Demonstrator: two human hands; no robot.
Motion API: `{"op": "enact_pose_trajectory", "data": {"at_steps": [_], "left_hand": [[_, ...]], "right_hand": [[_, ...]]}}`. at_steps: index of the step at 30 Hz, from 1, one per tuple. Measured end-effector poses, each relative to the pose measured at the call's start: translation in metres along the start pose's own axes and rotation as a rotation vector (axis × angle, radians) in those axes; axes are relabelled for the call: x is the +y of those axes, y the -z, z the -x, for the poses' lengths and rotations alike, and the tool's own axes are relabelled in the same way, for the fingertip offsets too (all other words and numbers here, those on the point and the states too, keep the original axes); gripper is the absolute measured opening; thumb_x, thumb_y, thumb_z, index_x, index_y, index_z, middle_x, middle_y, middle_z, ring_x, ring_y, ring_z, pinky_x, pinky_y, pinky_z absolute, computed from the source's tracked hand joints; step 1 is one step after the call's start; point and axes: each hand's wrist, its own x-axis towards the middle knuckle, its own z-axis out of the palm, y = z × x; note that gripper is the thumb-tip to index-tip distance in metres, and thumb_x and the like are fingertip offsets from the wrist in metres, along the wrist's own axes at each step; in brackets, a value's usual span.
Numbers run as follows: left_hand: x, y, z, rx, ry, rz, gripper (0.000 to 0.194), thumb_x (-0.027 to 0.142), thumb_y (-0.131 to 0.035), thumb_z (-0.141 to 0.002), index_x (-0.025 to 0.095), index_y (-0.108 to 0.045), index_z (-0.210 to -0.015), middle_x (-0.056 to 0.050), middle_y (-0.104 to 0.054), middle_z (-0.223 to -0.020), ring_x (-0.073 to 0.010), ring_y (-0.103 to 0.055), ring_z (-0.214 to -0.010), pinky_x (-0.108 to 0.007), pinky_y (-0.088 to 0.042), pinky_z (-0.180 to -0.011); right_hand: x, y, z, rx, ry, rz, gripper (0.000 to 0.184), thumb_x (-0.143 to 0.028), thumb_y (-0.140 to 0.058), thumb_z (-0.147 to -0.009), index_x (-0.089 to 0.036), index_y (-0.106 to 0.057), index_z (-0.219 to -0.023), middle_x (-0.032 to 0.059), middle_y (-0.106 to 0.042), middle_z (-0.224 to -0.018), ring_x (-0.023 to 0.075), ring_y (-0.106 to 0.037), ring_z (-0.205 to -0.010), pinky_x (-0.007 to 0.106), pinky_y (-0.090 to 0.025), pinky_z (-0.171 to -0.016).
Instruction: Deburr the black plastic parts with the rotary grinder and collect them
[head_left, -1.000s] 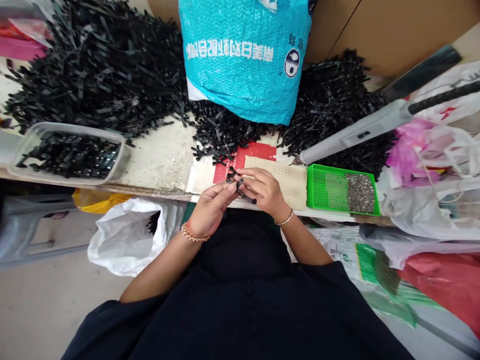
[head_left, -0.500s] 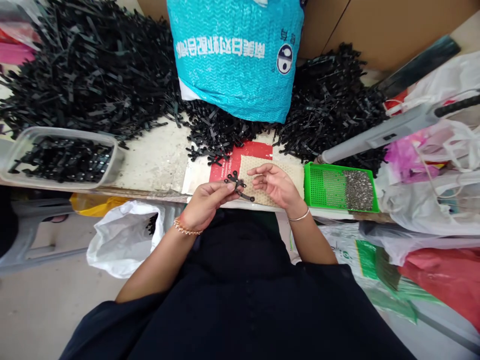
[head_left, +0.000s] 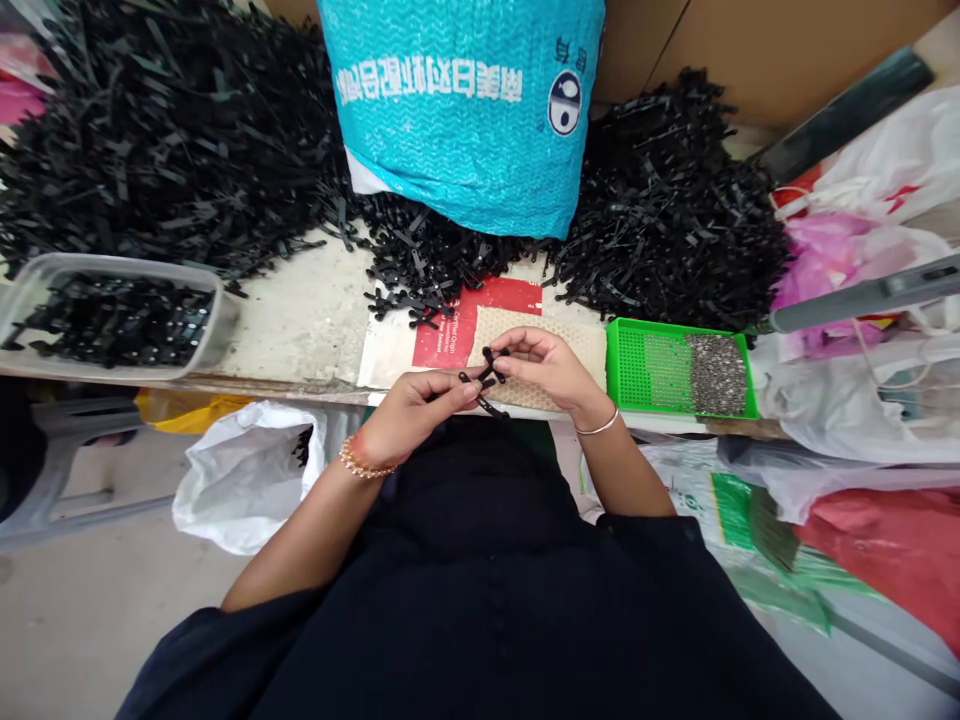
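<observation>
Black pieces [head_left: 489, 378] between both hands' fingertips [head_left: 472, 391].

Hands [head_left: 471, 402] pinching small black parts [head_left: 491, 378], green tray [head_left: 681, 372] nearby

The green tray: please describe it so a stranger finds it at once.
Start at the large blue bag, then go down and right to the beige mat. Right of it is the green tray, holding small grey pieces; the plastic tub at far left is clear, with black parts.

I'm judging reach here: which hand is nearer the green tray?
Right. The right hand is a little left of the green tray; the left hand is farther left, beyond the right.
</observation>
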Motion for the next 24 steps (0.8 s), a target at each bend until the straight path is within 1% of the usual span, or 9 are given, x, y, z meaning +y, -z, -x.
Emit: {"op": "enact_pose_trajectory", "data": {"at_steps": [1,2,5,7,11,15,18,21,24], "left_hand": [[0.002,-0.001,0.001,-0.011,0.016,0.01,0.037,0.057,-0.088,-0.082,0.019,-0.086,-0.08,-0.011,-0.085,-0.106,-0.0294,-0.074,-0.119,-0.035,-0.061,-0.098],[0.003,-0.001,0.002,-0.025,0.048,0.021,0.038,0.057,-0.088,-0.082,0.019,-0.086,-0.082,-0.012,-0.084,-0.107,-0.0298,-0.075,-0.117,-0.035,-0.063,-0.095],[0.008,-0.004,0.003,-0.073,0.166,0.077,0.041,0.058,-0.091,-0.078,0.018,-0.087,-0.088,-0.013,-0.085,-0.097,-0.0258,-0.081,-0.09,-0.034,-0.068,-0.08],[0.01,-0.005,0.002,-0.119,0.22,0.141,0.042,0.057,-0.092,-0.076,0.018,-0.088,-0.088,-0.016,-0.085,-0.097,-0.0237,-0.081,-0.08,-0.031,-0.068,-0.072],[0.013,-0.006,0.0,-0.183,0.266,0.238,0.038,0.052,-0.093,-0.077,0.016,-0.088,-0.088,-0.02,-0.084,-0.105,-0.0251,-0.083,-0.08,-0.028,-0.067,-0.066],[0.012,-0.006,-0.003,-0.203,0.3,0.264,0.039,0.051,-0.095,-0.075,0.015,-0.088,-0.088,-0.019,-0.084,-0.093,-0.0236,-0.082,-0.074,-0.026,-0.067,-0.065],[0.011,-0.006,-0.006,-0.207,0.312,0.275,0.038,0.052,-0.096,-0.074,0.016,-0.087,-0.083,-0.017,-0.083,-0.084,-0.0234,-0.081,-0.07,-0.026,-0.067,-0.063],[0.01,-0.006,-0.008,-0.212,0.321,0.283,0.038,0.052,-0.097,-0.071,0.016,-0.085,-0.077,-0.016,-0.082,-0.08,-0.0232,-0.081,-0.068,-0.026,-0.066,-0.061],[0.011,-0.005,-0.01,-0.21,0.334,0.268,0.04,0.052,-0.098,-0.069,0.015,-0.085,-0.077,-0.016,-0.082,-0.08,-0.0227,-0.081,-0.067,-0.026,-0.066,-0.061]], "right_hand": [[-0.001,0.0,0.0,0.04,0.002,-0.015,0.036,-0.037,-0.096,-0.074,-0.02,-0.078,-0.1,0.0009,-0.077,-0.096,0.0092,-0.07,-0.08,0.021,-0.06,-0.072],[-0.002,0.0,-0.001,0.061,-0.005,-0.029,0.037,-0.038,-0.096,-0.073,-0.02,-0.078,-0.1,0.0003,-0.077,-0.094,0.0085,-0.068,-0.077,0.02,-0.059,-0.069],[-0.005,-0.004,-0.002,0.046,-0.039,-0.055,0.038,-0.038,-0.096,-0.072,-0.02,-0.078,-0.101,-0.0004,-0.076,-0.093,0.0074,-0.065,-0.073,0.019,-0.057,-0.064],[-0.006,-0.008,-0.002,0.001,-0.06,-0.071,0.037,-0.036,-0.096,-0.072,-0.02,-0.078,-0.1,-0.0003,-0.076,-0.093,0.0075,-0.066,-0.074,0.018,-0.057,-0.064],[-0.007,-0.013,-0.002,-0.038,-0.065,-0.113,0.034,-0.032,-0.096,-0.073,-0.02,-0.078,-0.099,-0.0006,-0.077,-0.092,0.0073,-0.068,-0.074,0.018,-0.059,-0.066],[-0.006,-0.013,-0.002,-0.044,-0.08,-0.15,0.036,-0.032,-0.096,-0.073,-0.019,-0.076,-0.099,-0.0016,-0.076,-0.089,0.0062,-0.066,-0.07,0.018,-0.059,-0.066],[-0.006,-0.011,-0.001,-0.058,-0.084,-0.165,0.036,-0.033,-0.096,-0.074,-0.019,-0.075,-0.099,-0.002,-0.075,-0.09,0.006,-0.066,-0.071,0.018,-0.058,-0.066],[-0.004,-0.009,-0.002,-0.078,-0.089,-0.168,0.036,-0.034,-0.095,-0.075,-0.019,-0.074,-0.1,-0.0017,-0.075,-0.092,0.0058,-0.065,-0.07,0.018,-0.058,-0.065],[-0.003,-0.008,-0.003,-0.099,-0.094,-0.165,0.037,-0.036,-0.094,-0.077,-0.019,-0.073,-0.102,-0.0016,-0.075,-0.092,0.005,-0.062,-0.067,0.018,-0.056,-0.063]]}}
